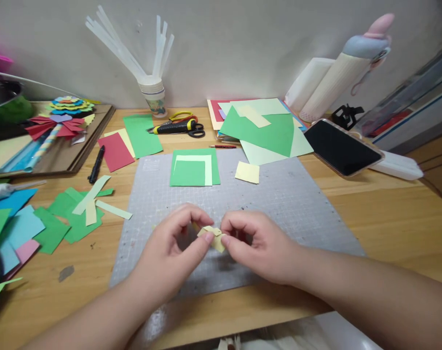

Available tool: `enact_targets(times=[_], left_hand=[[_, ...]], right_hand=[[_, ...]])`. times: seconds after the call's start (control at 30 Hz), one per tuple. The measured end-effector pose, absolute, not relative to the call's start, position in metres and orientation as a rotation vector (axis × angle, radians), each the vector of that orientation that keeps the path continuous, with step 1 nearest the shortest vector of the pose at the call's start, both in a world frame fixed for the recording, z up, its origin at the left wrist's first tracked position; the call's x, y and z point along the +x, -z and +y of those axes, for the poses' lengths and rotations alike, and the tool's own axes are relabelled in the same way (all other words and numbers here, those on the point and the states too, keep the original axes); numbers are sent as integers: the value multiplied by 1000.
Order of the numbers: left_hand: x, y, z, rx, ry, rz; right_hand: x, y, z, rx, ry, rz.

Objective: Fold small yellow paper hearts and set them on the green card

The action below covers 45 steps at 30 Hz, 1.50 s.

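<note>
A small folded piece of pale yellow paper [217, 241] is held just above the grey cutting mat [290, 223]. Thumb and fingers of my left hand [177, 243] pinch its left side. On its right side my right hand [259, 245] pinches it too, the curled fingers partly hiding its edge. Beyond the hands, a pale yellow paper square [247, 172] lies on the mat. Left of that square rest stacked green paper squares [190, 174], a light green one between them.
Green scraps [78, 218] and a black pen [96, 165] lie left. Behind the mat are a yellow-black cutter [173, 127], scissors [196, 131], and a paper cup [155, 99] with straws. A paper pile [261, 131], phone [343, 146] and bottle [337, 82] stand or lie back right.
</note>
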<state>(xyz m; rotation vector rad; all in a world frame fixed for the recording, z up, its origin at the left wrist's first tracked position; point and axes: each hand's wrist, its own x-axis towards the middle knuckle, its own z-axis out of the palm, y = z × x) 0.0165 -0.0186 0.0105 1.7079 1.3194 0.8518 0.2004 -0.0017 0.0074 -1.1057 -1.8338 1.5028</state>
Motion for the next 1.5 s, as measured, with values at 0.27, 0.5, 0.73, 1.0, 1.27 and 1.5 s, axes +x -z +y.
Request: enact_targets(times=[0.27, 0.5, 0.73, 1.0, 1.27, 1.5], left_hand=[[19, -9, -14, 1453, -765, 1318], [18, -7, -16, 1443, -729, 1334], [20, -8, -16, 1380, -654, 1293], [18, -7, -18, 1407, -612, 1293], [22, -7, -17, 1399, -578, 1242], [23, -7, -18, 1432, -579, 1219]], right_hand=[[200, -6, 4, -1057, -1789, -1521], [197, -4, 3, -1117, -1804, -1533], [198, -2, 2, -1140, -1657, -1706], [201, -6, 2, -1119, -1685, -1732], [198, -4, 3, -1068, -1782, -1648], [197, 1, 3, -1090, -1724, -1681]])
